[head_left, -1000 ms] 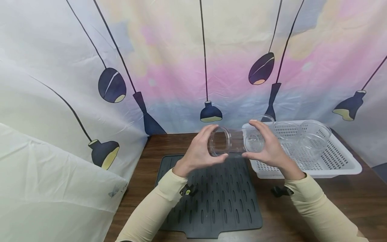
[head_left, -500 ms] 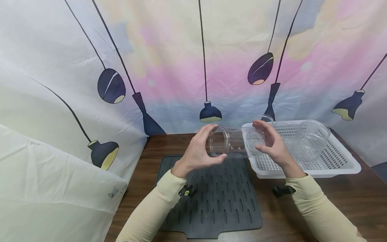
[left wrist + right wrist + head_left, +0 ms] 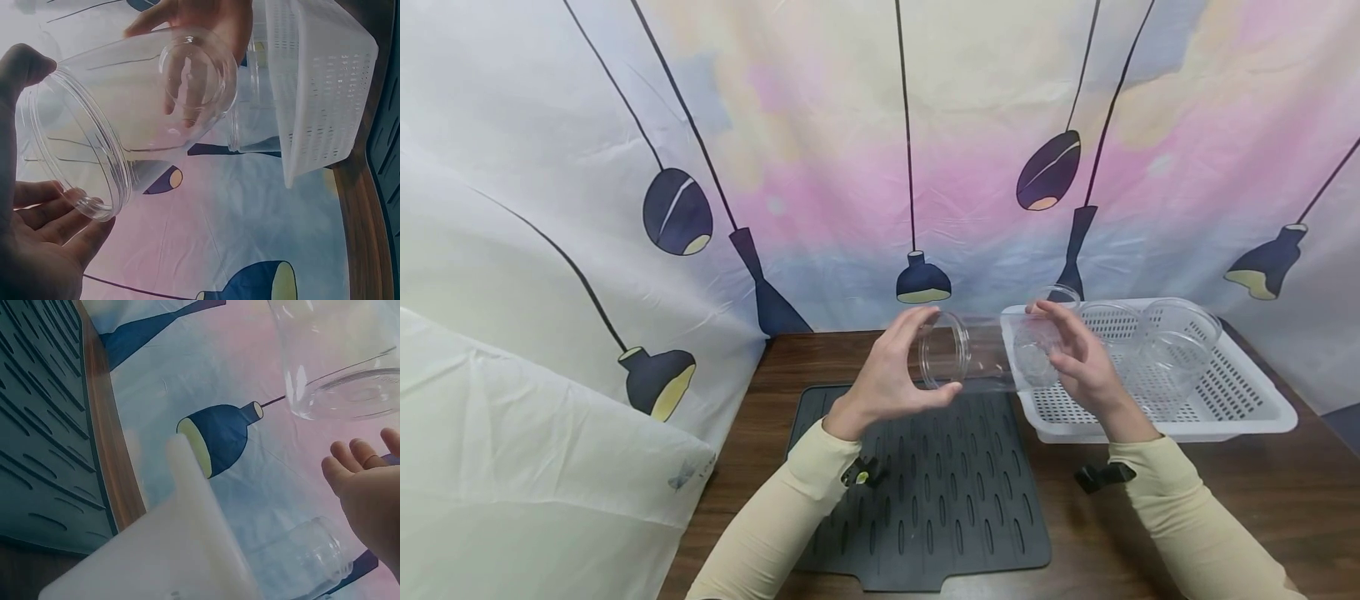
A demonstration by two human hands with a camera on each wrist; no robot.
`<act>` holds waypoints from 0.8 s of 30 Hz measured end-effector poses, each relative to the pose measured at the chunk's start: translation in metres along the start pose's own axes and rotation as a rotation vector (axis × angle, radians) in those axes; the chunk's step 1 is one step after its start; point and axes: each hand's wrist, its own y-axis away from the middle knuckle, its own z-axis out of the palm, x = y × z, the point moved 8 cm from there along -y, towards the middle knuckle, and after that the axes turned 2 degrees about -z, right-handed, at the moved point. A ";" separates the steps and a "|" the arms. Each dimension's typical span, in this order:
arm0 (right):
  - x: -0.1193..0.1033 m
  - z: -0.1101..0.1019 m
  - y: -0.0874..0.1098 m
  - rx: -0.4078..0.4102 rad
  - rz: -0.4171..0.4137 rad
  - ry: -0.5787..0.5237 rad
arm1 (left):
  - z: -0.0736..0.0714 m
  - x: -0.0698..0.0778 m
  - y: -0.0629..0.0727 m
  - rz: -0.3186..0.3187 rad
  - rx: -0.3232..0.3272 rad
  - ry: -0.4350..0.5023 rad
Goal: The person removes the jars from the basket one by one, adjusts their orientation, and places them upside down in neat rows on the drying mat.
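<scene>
A clear plastic jar [image 3: 985, 354] is held on its side in the air above the back of the dark mat. My left hand [image 3: 883, 379] grips it round the ringed mouth end, thumb and fingers on opposite sides of the rim. At the base end is my right hand [image 3: 1090, 362], its fingers loosely extended beside the bottom. In the left wrist view, the right fingers [image 3: 181, 94] show through the jar's clear base. The right wrist view has the right hand [image 3: 375, 494] just off the jar's bottom [image 3: 350, 403], with a gap visible.
At the right, a white perforated basket [image 3: 1262, 421] holds several clear jars [image 3: 1176, 342]. A dark ribbed mat [image 3: 925, 500] lies in the middle of the brown wooden table [image 3: 1157, 500]. Behind hangs a cloth [image 3: 850, 167] printed with lamps.
My right hand has loosened from the jar and shifted slightly right, to its base end. The left hand keeps its grip, and the jar has hardly moved.
</scene>
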 end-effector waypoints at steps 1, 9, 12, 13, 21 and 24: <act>0.001 0.000 0.000 -0.008 0.003 -0.018 | 0.000 0.001 0.000 0.008 0.004 0.005; 0.003 0.008 0.001 -0.139 -0.038 -0.199 | -0.003 0.003 0.000 0.056 0.036 0.030; 0.003 0.011 0.001 -0.169 -0.049 -0.251 | -0.003 0.003 0.000 0.068 0.041 0.045; 0.003 0.012 0.001 -0.179 -0.050 -0.273 | -0.003 0.004 0.000 0.071 0.042 0.052; 0.013 0.015 0.004 -0.227 0.042 -0.472 | -0.006 0.006 0.000 0.095 0.059 0.074; 0.015 0.015 0.005 -0.225 0.067 -0.493 | -0.006 0.006 0.000 0.107 0.064 0.083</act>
